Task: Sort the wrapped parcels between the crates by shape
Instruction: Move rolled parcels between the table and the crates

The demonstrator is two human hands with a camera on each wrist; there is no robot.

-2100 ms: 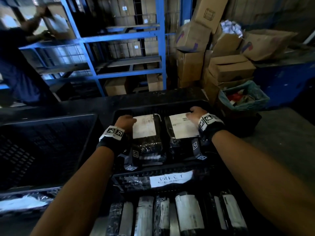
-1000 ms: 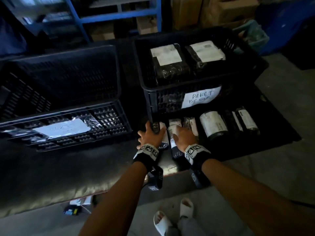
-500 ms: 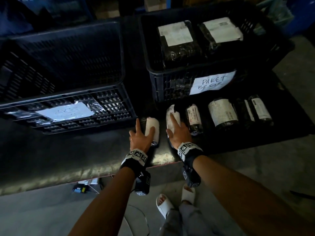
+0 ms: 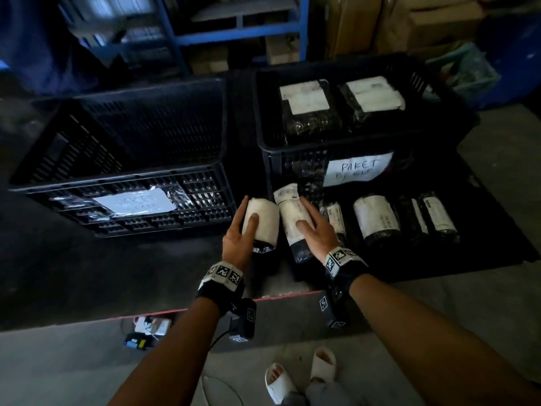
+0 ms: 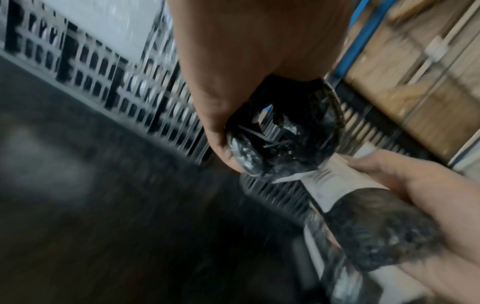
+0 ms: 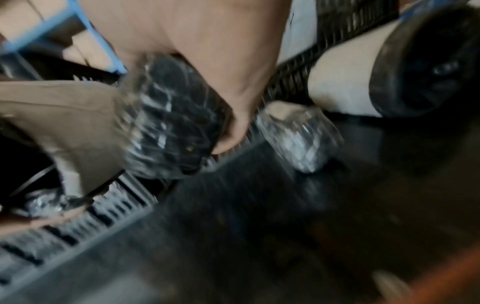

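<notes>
Two cylindrical parcels, each wrapped in black plastic with a white label, are held side by side above the dark table [image 4: 87, 273], in front of the gap between the two black crates. The left parcel [image 4: 260, 222] sits in the left hand [image 4: 238, 240], thumb on the label and fingers curled round its far side; the right parcel [image 4: 292, 222] sits in the right hand [image 4: 317, 232], gripped in the same manner. The two parcels lie just beside each other, nearly touching. Each long axis runs away from the person toward the crates, the far ends tipped slightly up and the black crimped ends facing the wrists. In the left wrist view the black end of the left parcel [image 5: 280, 142] faces the lens; in the right wrist view that of the right parcel [image 6: 171, 127] does so. Both wrist views are smeared by motion blur.

The left crate [image 4: 123, 177] carries a paper sign whose lower line is unreadable. The right crate [image 4: 292, 150] holds two flat rectangular parcels [image 4: 339, 106]; its sign reads "PAKET", the second line unclear. Further cylindrical parcels [image 4: 377, 219] lie in a row on the table to the right of the hands, their far ends pointing at the right crate.
</notes>
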